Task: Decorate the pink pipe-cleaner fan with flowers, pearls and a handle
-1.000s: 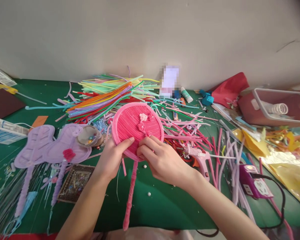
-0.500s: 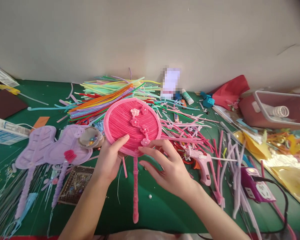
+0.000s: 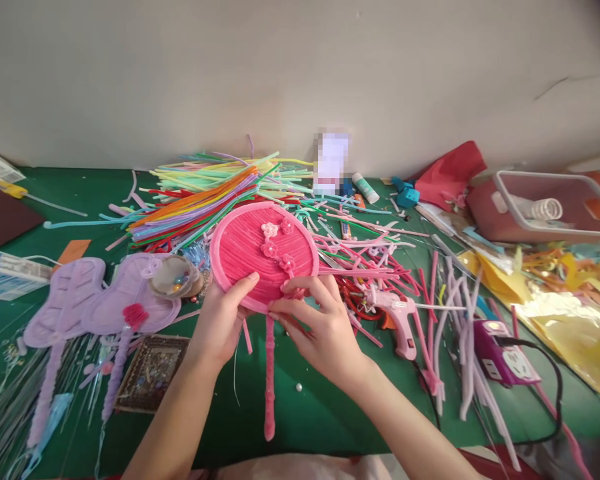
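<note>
A round pink fan made of pipe cleaners, with small pink flowers on its face and a long pink handle hanging down, is held above the green table. My left hand grips the fan's lower left rim, thumb on the face. My right hand pinches the lower right rim beside the lowest flower, fingers curled on the edge.
A heap of coloured pipe cleaners lies behind the fan. A purple butterfly fan and a small bead dish sit at left. A pink glue gun, a purple power strip and a clear bin are at right.
The fan has turned so its handle hangs straight down instead of slanting left. My right hand opened briefly off the rim, then closed on it again.
</note>
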{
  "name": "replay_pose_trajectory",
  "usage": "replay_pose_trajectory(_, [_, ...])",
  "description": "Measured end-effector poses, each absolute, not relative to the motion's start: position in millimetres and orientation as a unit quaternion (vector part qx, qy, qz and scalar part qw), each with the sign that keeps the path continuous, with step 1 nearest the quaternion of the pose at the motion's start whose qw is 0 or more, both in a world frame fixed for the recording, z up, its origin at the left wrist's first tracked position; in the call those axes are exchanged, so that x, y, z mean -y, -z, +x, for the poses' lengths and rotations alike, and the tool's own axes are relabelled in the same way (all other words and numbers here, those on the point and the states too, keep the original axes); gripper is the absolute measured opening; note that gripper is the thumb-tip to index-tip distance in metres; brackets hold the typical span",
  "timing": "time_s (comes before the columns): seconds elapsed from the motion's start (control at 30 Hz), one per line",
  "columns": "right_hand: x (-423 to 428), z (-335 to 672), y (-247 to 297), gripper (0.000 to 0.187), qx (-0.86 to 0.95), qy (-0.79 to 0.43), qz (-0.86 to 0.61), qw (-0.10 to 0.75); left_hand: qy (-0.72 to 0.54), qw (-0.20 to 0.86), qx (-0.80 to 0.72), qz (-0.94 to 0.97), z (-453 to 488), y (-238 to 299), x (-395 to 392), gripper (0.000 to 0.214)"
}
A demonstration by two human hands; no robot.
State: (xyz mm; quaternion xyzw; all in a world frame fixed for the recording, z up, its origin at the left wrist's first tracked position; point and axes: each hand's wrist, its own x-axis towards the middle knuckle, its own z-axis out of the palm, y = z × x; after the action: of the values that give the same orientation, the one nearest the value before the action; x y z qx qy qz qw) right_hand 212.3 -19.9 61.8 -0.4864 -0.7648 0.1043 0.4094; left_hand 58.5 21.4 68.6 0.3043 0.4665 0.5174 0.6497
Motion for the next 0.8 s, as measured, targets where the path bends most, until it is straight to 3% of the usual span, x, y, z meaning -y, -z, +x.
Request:
replay_pose_trajectory(0.13, [36.9,231.7,-58.6,0.015,0.704,-0.106,-0.543,0.446,-0.522,0.653,-0.466,0.291,56.3,-64.5,-20.3,0.058])
replay_pose_trajectory(0.23, [61.2,271.2,-48.1,0.019,0.607,-0.025,-0.684,0.405,-0.530,0.657,-0.453,0.287,55.2,-62.2,-20.3,0.057])
replay_pose_trajectory(0.33, [84.3,314.5,-25.4,0.059,0.499,0.055,-0.826,0.258,-0.534,0.663,-0.444,0.281,56.3,-60.7,-21.9,0.058])
replay_pose_trajectory(0.37, [89.5,325.2,-16.6,0.073,0.478,0.052,-0.850,0.214,-0.535,0.663,-0.443,0.278,57.1,-60.4,-22.5,0.058])
replay_pose_trajectory(0.43, [94.8,337.9,-0.7,0.085,0.437,-0.001,-0.883,0.168,-0.538,0.662,-0.444,0.275,58.9,-59.8,-23.4,0.057])
replay_pose_trajectory(0.53, [92.7,340.8,11.3,0.070,0.402,-0.091,-0.897,0.160,-0.543,0.657,-0.446,0.273,60.7,-58.3,-23.9,0.054])
replay_pose_trajectory(0.63, [89.5,338.6,3.4,0.055,0.370,-0.105,-0.908,0.164,-0.554,0.645,-0.451,0.271,61.0,-55.7,-24.6,0.051])
replay_pose_trajectory(0.8, [93.9,329.1,-36.6,0.064,0.266,-0.027,-0.932,0.245,-0.566,0.627,-0.464,0.267,62.9,-54.1,-26.8,0.051])
